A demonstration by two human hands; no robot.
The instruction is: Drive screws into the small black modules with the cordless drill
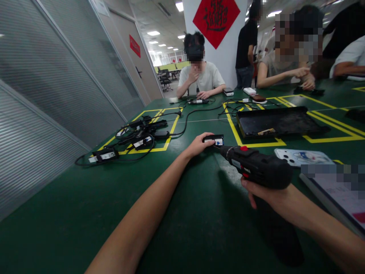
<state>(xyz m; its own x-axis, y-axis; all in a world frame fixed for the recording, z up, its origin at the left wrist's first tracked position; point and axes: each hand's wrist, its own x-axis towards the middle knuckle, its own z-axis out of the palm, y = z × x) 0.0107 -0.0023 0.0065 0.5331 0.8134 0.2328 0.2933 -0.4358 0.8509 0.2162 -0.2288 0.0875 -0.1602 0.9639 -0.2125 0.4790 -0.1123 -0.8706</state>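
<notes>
My right hand is wrapped round the grip of a black cordless drill with red buttons. The drill points left and away from me, its bit reaching a small black case with a white label. Whether the bit touches the case or stops just short, I cannot tell. My left hand holds that case at its left end on the green table, fingers over the top and thumb at the front. What lies inside the case is hidden.
Left on the green table lie several black adapters with cables. A black tray stands at the right, a phone in a pale case and a box nearer me. Two people sit across the table.
</notes>
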